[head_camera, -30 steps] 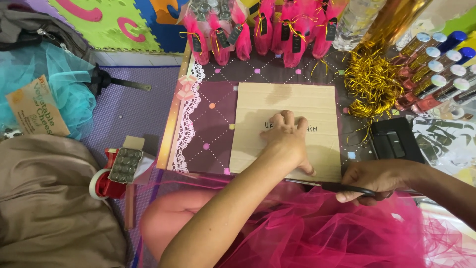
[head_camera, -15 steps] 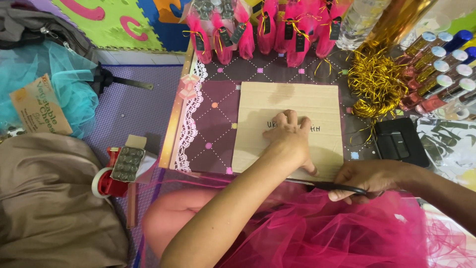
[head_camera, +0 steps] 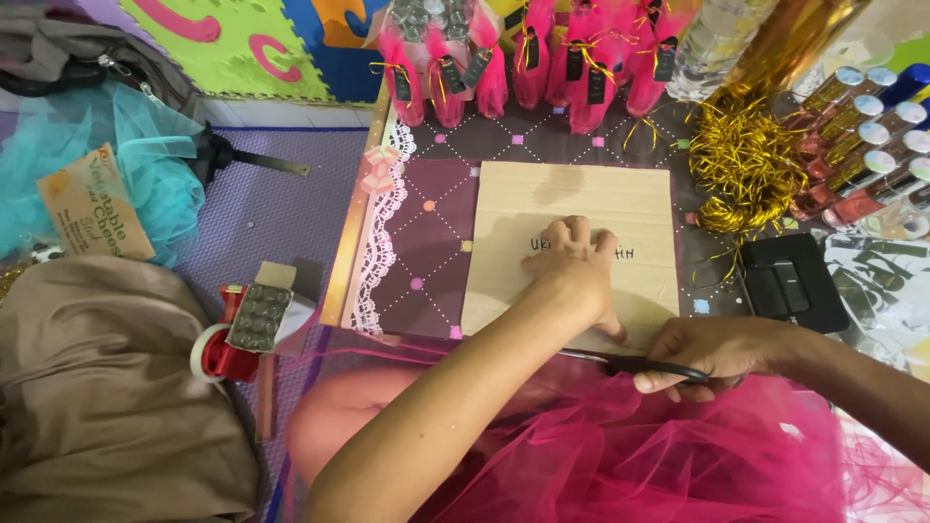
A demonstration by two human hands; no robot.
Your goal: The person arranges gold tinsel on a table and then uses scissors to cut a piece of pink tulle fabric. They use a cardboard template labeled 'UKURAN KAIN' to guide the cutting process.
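Note:
My left hand (head_camera: 573,269) lies flat, fingers spread, on a tan cardboard square (head_camera: 523,208) that rests on a low purple table (head_camera: 426,252). It pins sheer pink tulle (head_camera: 678,455) over the card; the tulle bunches in my lap. My right hand (head_camera: 717,351) grips black-handled scissors (head_camera: 620,362) at the card's near edge, blades pointing left along that edge. The blade tips are partly hidden behind my left wrist.
Several pink tulle-wrapped favours (head_camera: 542,58) stand at the table's back. Gold ribbon curls (head_camera: 741,165), small bottles (head_camera: 862,136) and a black case (head_camera: 792,283) are at right. A red tape dispenser (head_camera: 232,334), teal tulle (head_camera: 107,165) and beige cloth (head_camera: 87,387) lie on the left.
Both hands stay almost in place. The scissors' blades have crept slightly left along the card's near edge.

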